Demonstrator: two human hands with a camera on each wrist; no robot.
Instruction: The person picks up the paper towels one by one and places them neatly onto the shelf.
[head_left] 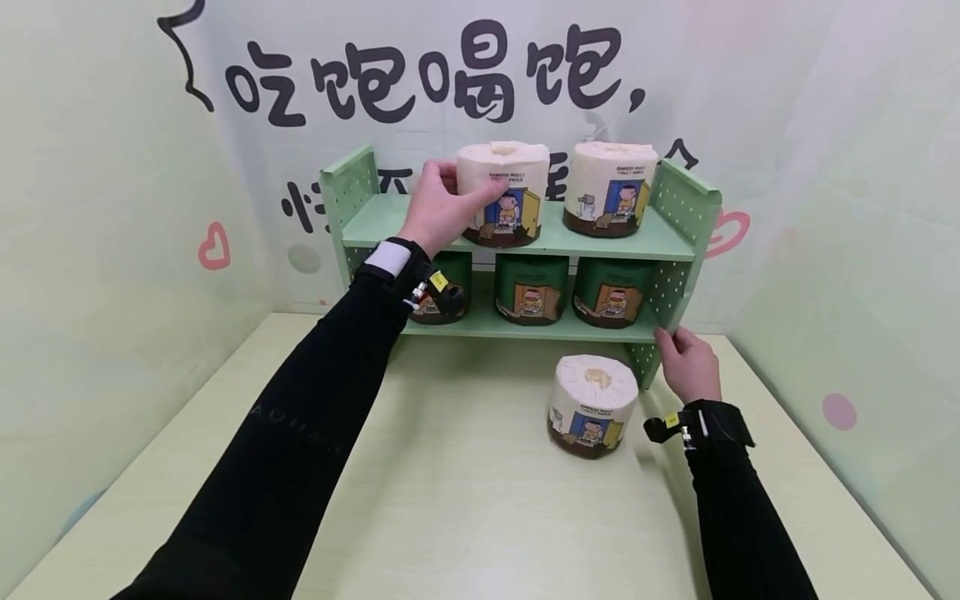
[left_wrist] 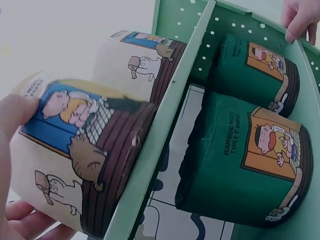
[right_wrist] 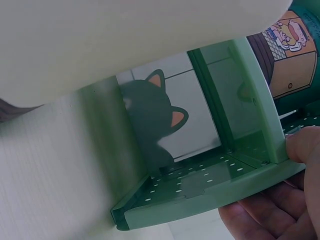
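Note:
My left hand (head_left: 442, 204) grips a white-wrapped toilet paper roll (head_left: 501, 167) at the middle of the upper shelf, thumb across its front and the other fingers behind. In the left wrist view that roll (left_wrist: 60, 120) is at the shelf's front edge, slightly tilted there. My right hand (head_left: 688, 363) pinches the right side panel of the green two-tier rack (head_left: 682, 250) near its lower shelf. The right wrist view shows the thumb on the edge of the rack (right_wrist: 200, 207) and the fingers curled round its outer side.
Another white roll (head_left: 611, 190) stands at the upper shelf's right end. Below it, green-wrapped rolls (head_left: 531, 290) line the lower shelf, one partly hidden behind my left wrist. A third white roll (head_left: 592, 407) stands on the table (head_left: 450, 500) before the rack. A printed backdrop (head_left: 420, 42) hangs behind.

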